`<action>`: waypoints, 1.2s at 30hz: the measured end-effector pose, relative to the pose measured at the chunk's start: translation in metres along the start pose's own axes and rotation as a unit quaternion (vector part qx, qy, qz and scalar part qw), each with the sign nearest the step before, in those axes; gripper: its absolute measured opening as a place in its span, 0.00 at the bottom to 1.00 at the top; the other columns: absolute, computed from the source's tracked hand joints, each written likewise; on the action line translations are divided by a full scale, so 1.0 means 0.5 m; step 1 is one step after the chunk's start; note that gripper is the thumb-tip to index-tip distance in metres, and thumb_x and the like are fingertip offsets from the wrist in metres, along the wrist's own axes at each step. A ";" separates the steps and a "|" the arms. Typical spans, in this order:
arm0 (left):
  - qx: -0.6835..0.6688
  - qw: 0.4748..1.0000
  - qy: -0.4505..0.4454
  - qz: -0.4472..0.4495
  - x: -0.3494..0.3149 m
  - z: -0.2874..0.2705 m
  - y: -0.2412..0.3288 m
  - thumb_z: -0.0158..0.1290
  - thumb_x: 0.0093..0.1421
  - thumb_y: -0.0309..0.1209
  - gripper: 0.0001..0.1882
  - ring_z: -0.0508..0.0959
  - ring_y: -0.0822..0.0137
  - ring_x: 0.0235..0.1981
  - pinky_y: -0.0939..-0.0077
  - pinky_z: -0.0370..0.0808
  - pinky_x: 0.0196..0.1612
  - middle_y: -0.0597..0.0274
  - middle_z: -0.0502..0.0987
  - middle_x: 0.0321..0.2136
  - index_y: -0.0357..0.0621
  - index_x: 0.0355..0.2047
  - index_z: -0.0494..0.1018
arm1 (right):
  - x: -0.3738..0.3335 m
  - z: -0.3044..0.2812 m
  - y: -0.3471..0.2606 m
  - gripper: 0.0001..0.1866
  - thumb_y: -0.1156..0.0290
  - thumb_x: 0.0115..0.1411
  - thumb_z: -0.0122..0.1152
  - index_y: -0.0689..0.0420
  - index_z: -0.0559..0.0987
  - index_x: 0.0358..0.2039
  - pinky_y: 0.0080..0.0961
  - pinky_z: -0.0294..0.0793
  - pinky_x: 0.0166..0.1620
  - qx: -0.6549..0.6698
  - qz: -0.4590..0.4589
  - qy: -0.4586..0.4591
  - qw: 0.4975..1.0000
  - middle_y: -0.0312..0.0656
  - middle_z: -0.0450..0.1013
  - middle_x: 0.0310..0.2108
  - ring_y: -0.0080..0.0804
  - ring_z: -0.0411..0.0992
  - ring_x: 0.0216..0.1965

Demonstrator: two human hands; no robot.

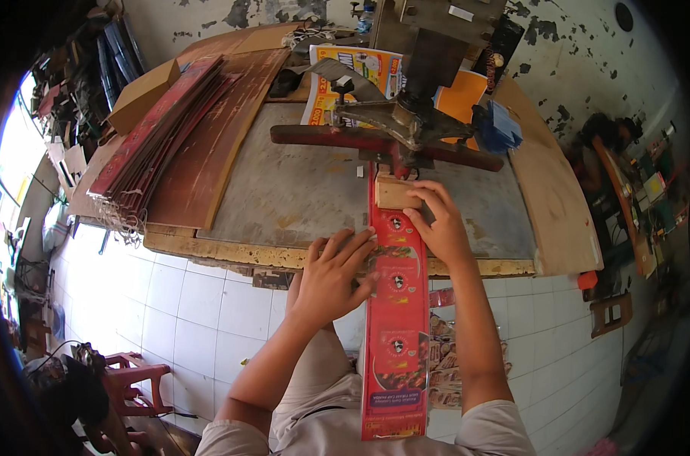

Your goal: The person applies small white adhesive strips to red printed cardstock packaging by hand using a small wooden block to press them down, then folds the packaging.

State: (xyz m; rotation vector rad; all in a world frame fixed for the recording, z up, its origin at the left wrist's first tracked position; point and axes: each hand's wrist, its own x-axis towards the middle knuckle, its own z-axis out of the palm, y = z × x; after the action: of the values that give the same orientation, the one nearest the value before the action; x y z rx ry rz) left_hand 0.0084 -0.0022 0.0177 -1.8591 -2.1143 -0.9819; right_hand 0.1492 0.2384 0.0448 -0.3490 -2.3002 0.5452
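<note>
A long red printed strip runs from under the press down past the table's front edge to my lap. My left hand lies along its left edge, fingers stretched out and fingertips touching it at the table edge. On the strip's far part sits a small pale wooden block. My right hand pinches the block's right end between thumb and fingers. Just beyond the block stands the press, its dark red crossbar above the grey metal plate. The strip's far end is hidden under the press.
On the table's left lie stacked dark red printed sheets and a cardboard box. Printed yellow sheets lie behind the press. Printed pieces are on the tiled floor near my right arm. A red stool and another person are at lower left.
</note>
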 end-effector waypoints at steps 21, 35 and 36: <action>0.014 1.000 0.023 0.001 -0.030 0.024 -0.001 0.56 0.73 0.49 0.31 0.69 0.52 0.75 0.45 0.59 0.75 0.64 0.71 0.76 0.49 0.72 0.74 | -0.027 -0.025 0.000 0.20 0.71 0.63 0.79 0.58 0.83 0.54 0.43 0.81 0.60 -0.022 -0.018 -0.025 0.999 0.45 0.79 0.58 0.50 0.79 0.59; 0.117 0.984 0.134 -0.001 -0.144 0.126 -0.067 0.59 0.70 0.43 0.28 0.63 0.51 0.80 0.43 0.41 0.83 0.59 0.72 0.75 0.51 0.68 0.78 | -0.311 -0.296 0.039 0.19 0.76 0.61 0.78 0.59 0.83 0.52 0.40 0.78 0.62 -0.122 0.148 0.189 0.963 0.45 0.81 0.53 0.45 0.79 0.57; 0.123 0.981 0.148 0.005 -0.144 0.133 -0.070 0.60 0.69 0.43 0.28 0.63 0.51 0.80 0.43 0.41 0.83 0.59 0.73 0.74 0.51 0.67 0.78 | -0.316 -0.315 0.075 0.18 0.75 0.63 0.78 0.59 0.82 0.52 0.41 0.78 0.62 -0.138 0.163 0.212 0.954 0.45 0.81 0.53 0.46 0.79 0.57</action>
State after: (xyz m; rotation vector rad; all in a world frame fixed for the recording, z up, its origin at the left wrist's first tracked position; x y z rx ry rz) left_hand 0.0110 -0.0246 -0.0839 -1.5031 -1.9471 -0.8853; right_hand 0.3749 0.2523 0.0328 -0.9038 -1.9047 0.2673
